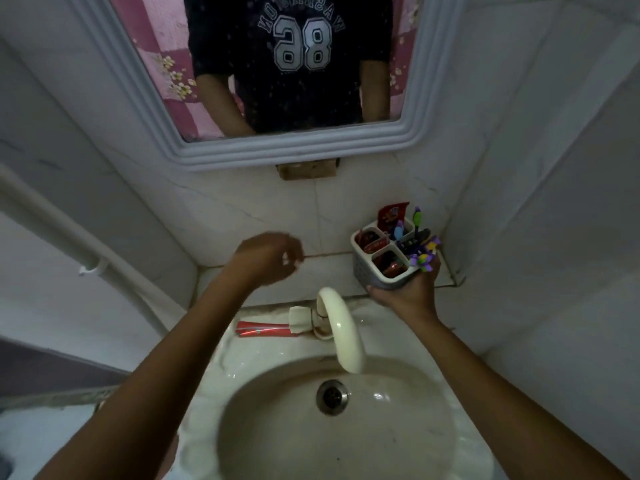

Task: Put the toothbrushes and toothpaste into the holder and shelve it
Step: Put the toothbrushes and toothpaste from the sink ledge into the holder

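My right hand [410, 296] grips a grey-and-white four-compartment holder [370, 271] from below, holding it over the tiled ledge [277, 271] at the back right of the sink. Red toothpaste tubes [391, 216] and several purple and blue toothbrushes [417, 242] stand in its compartments. One more red toothpaste tube [263, 330] lies flat on the sink rim, left of the tap. My left hand [268, 259] hovers above the ledge with loosely curled fingers and nothing in it.
A cream tap [341, 332] arches over the basin [277, 427] with its drain [331, 396]. A framed mirror [277, 147] hangs on the tiled wall above. A white pipe [69, 244] runs along the left wall.
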Available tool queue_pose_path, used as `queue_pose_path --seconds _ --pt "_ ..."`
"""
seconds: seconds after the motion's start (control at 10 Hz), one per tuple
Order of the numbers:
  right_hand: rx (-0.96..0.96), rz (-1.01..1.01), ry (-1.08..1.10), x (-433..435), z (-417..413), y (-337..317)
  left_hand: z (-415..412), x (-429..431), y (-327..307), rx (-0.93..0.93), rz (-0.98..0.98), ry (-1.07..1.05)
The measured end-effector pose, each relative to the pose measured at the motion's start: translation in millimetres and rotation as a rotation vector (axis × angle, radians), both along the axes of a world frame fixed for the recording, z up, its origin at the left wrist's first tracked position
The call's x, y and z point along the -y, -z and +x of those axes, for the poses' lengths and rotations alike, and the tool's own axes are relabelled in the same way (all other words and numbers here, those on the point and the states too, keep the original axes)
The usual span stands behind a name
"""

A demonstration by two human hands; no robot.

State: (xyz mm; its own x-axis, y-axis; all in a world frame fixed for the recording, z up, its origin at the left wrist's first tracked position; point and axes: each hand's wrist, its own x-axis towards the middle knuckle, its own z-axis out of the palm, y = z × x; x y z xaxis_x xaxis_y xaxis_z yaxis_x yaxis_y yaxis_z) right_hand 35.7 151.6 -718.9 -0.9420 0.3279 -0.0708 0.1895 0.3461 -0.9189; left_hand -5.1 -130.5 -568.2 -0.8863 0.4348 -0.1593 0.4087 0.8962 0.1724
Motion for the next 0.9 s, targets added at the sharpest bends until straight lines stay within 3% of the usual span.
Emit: queue_pose_path --seconds 0.1,0.2,0.5,0.6,0.7,0.9 --pt "-0.066 -0.063 0.053 3.7 -4.2 8.7 30.3 33.9 41.3 0.238 -0.170 -0.006" --pt "-0.024 -0.110 0.030 4.9 -5.2 3.8 53.6 42.4 77.8 0.276 -0.278 -0.016" --pt "0.069 -0.028 -0.027 1.1 -1.7 -3.4 56.9 54.0 104.2 0.033 -0.367 0.087" --pt "0.114 0.041 -0.044 -0.5 4.5 -7.3 57.0 58.9 103.1 0.134 -0.318 0.044" --pt "0.095 0.008 -0.008 0.7 5.3 -10.2 53.6 73.9 90.6 0.181 -0.137 -0.087" --pt "-0.019 -0.125 0.048 10.3 -1.6 -13.4 36.8 53.0 -5.7 -0.095 0.185 -0.165"
